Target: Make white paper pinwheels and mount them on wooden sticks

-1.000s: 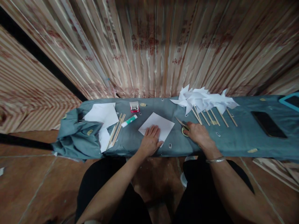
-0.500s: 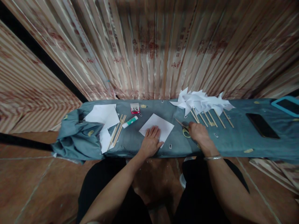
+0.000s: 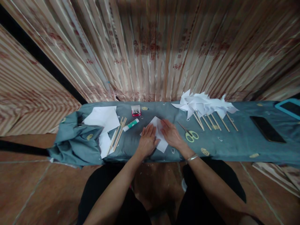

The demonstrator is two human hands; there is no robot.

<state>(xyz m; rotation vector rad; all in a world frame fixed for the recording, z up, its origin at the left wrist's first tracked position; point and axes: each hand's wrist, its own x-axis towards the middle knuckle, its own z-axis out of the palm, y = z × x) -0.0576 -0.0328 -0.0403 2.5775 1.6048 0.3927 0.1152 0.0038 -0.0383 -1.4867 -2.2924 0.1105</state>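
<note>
Both hands rest flat on a white square of paper (image 3: 159, 132) lying on the blue-grey cloth of the bench (image 3: 234, 147). My left hand (image 3: 147, 140) covers the sheet's left part with fingers stretched out. My right hand (image 3: 171, 134) lies on its right part, fingers flat too. Scissors (image 3: 190, 133) with pale yellow-green handles lie free on the cloth just right of my right hand. Further right, a row of white paper pinwheels (image 3: 206, 104) on wooden sticks lies against the back.
Left of the sheet lie a green-capped glue stick (image 3: 130, 124), a small red box of pins (image 3: 136, 110), several wooden sticks (image 3: 118, 133) and a pile of white paper (image 3: 103, 116). A black phone (image 3: 267, 128) and a teal-edged tablet (image 3: 289, 107) lie at the right. A curtain hangs behind.
My right hand has let go of the scissors and moved left onto the paper. The scissors now lie uncovered on the cloth. My left hand stayed on the sheet.
</note>
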